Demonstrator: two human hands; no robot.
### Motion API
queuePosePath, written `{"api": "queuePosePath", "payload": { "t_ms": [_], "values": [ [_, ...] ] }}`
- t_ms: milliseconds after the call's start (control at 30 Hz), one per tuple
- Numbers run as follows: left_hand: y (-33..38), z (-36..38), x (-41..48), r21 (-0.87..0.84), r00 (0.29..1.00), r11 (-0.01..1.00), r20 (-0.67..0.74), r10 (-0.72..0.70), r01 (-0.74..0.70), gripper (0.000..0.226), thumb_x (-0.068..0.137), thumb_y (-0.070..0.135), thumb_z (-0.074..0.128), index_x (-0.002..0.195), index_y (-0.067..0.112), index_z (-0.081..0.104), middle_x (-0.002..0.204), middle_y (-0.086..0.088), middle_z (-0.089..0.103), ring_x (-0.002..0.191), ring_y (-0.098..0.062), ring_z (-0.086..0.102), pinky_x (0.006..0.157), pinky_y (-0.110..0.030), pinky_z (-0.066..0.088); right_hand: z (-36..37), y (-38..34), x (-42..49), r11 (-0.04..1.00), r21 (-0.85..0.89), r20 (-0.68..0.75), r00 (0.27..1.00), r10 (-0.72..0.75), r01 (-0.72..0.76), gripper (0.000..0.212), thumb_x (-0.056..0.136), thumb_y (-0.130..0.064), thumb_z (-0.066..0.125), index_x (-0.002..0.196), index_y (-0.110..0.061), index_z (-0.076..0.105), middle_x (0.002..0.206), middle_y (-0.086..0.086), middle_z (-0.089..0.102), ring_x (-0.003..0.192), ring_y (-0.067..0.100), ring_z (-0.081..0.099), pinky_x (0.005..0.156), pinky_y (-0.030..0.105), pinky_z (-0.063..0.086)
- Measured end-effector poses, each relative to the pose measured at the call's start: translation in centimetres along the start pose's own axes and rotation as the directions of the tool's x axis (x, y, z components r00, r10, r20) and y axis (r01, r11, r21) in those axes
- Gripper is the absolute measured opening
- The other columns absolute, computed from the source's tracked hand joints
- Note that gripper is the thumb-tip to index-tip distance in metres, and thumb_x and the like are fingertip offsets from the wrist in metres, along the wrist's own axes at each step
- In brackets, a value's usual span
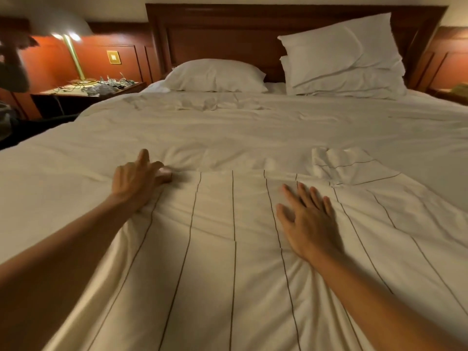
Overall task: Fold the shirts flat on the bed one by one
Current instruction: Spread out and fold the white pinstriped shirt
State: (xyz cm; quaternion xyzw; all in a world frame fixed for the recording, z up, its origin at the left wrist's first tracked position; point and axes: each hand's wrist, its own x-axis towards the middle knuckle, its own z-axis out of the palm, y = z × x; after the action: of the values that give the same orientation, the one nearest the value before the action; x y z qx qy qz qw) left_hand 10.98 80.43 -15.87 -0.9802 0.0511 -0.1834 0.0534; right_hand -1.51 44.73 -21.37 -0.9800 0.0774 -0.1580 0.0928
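A white shirt with thin dark stripes (215, 249) lies spread on the white bed (228, 133), reaching from the near edge to the middle. Its right sleeve (349, 168) is bunched and folded at the upper right. My left hand (139, 178) is at the shirt's upper left corner, fingers curled and pinching the fabric edge there. My right hand (309, 219) lies flat on the shirt right of its middle, fingers straight and spread, pressing the cloth down.
Two white pillows (215, 76) (342, 57) rest against the dark wooden headboard (228, 34). A nightstand (88, 91) at the left carries a brass lamp (76, 59) and tangled cables. Another nightstand (453, 93) shows at the right edge.
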Motion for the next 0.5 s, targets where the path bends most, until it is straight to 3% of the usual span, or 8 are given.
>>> {"api": "queuePosePath", "payload": {
  "t_ms": [67, 200, 300, 500],
  "values": [
    [1.5, 0.0, -0.2, 0.144, 0.999, 0.989, 0.002, -0.046, 0.046, 0.052, 0.096, 0.059, 0.047, 0.138, 0.028, 0.052, 0.134, -0.013, 0.039, 0.113, -0.036, 0.047, 0.089, -0.043, 0.039, 0.0, 0.0, -0.1, 0.999, 0.0, -0.043, 0.999, 0.033, -0.033, 0.072, 0.088, -0.065, 0.006, 0.155, -0.043, 0.022, 0.164, -0.006, 0.02, 0.152, 0.019, 0.011, 0.124, 0.041, 0.005],
    [5.8, -0.7, -2.5, -0.163, 0.999, 0.986, 0.044, -0.014, 0.021, 0.06, 0.1, 0.056, 0.037, 0.155, 0.032, 0.028, 0.163, -0.01, 0.018, 0.148, -0.029, 0.02, 0.117, -0.044, 0.018, -0.1, 0.0, -0.1, 0.999, 0.006, -0.04, 0.998, 0.044, -0.043, 0.07, 0.09, -0.063, 0.01, 0.154, -0.04, 0.025, 0.163, -0.005, 0.026, 0.151, 0.021, 0.016, 0.124, 0.041, 0.007],
    [8.0, -0.4, -5.8, -0.336, 0.975, 0.941, 0.195, 0.107, -0.036, 0.073, 0.091, 0.077, 0.017, 0.156, 0.043, 0.016, 0.167, 0.001, 0.009, 0.154, -0.021, 0.007, 0.124, -0.042, 0.007, -0.1, 0.1, -0.1, 0.999, 0.006, -0.016, 0.999, 0.04, -0.039, 0.067, 0.092, -0.061, 0.01, 0.155, -0.04, 0.022, 0.163, -0.004, 0.025, 0.151, 0.021, 0.016, 0.123, 0.043, 0.009],
    [4.0, 0.3, -7.6, -0.347, 0.971, 0.931, 0.235, -0.032, 0.114, 0.098, 0.073, 0.092, -0.005, 0.157, 0.043, 0.01, 0.167, 0.006, 0.004, 0.154, -0.018, 0.0, 0.124, -0.04, 0.0, -0.1, 0.3, 0.1, 0.999, 0.007, 0.017, 0.999, 0.039, -0.039, 0.062, 0.097, -0.059, 0.017, 0.156, -0.04, 0.017, 0.165, -0.005, 0.019, 0.152, 0.021, 0.013, 0.124, 0.042, 0.007]
  ]
}}
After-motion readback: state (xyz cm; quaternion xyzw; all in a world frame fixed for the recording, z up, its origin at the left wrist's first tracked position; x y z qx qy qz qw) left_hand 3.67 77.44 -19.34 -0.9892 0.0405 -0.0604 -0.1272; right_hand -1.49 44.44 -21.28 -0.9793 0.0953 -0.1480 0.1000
